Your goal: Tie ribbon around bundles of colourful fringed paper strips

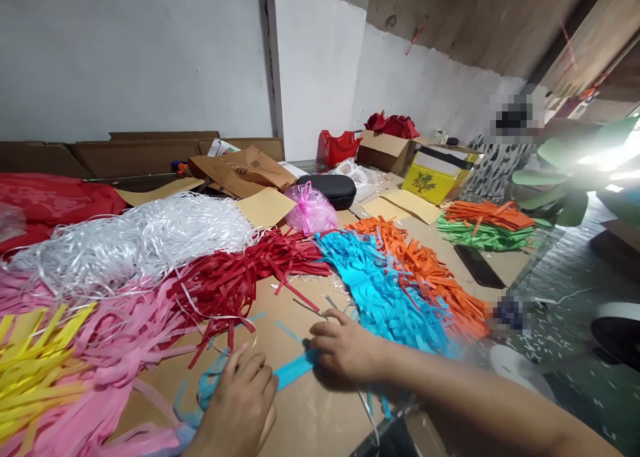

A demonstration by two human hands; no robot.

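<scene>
A blue paper strip (295, 367) is laid flat on the cardboard-covered table (310, 417), near the viewer. It is pressed down at its right end by the right hand (345, 347), fingers loosely curled. The left end is pinched by the left hand (240, 403). A blue strip pile (385, 290) lies just to the right, red strips (235, 277) farther left.

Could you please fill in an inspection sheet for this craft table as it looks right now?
Surface: cardboard-covered table, mostly covered.
Job's things: blue paper strip flat between both hands; blue strip pile beside the right hand.
Clutter: white, red, pink, yellow, orange and green strip piles; pink mesh bag; black case; yellow box.
Hands: left hand and right hand both rest on the strip, fingers curled.
Cables: nothing seen.
Surroundings: white wall; another person, blurred, far right.
</scene>
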